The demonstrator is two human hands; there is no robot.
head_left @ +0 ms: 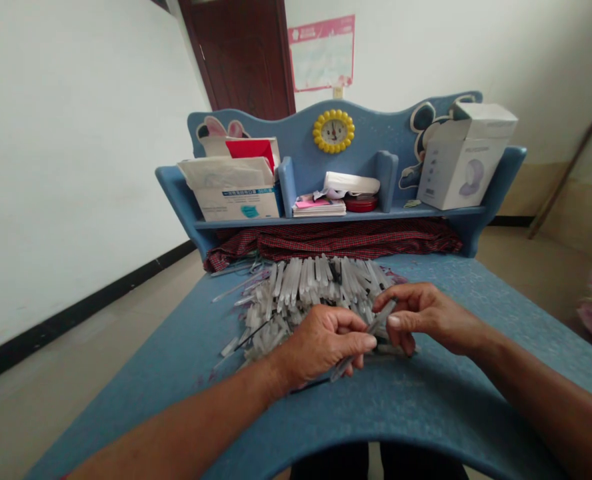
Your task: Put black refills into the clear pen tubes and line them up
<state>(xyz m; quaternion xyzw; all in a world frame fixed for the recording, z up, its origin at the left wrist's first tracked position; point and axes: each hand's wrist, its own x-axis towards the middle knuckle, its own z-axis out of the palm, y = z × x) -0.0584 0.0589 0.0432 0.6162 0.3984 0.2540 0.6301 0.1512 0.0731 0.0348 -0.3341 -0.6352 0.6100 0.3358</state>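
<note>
A slim, translucent pen-like tube (381,316) with a dark upper end slants between my two hands. My left hand (327,339) is closed on its lower part, thumb pressed against the fingers. At the upper end, the thumb and fingers of my right hand (423,316) are closed on the tube near its dark tip. Just beyond my hands lies a heap of similar translucent tubes (309,280), some with dark parts. A thin black stick (310,385) pokes out below my left hand, and its other end is hidden.
The heap rests on a blue desk (176,380) with a curved front edge. Behind it are a red checked cloth (326,239) and a blue shelf (256,223) bearing a mask box (236,197), a white box (463,167) and papers (319,208). A yellow-rimmed clock (334,131) sits above.
</note>
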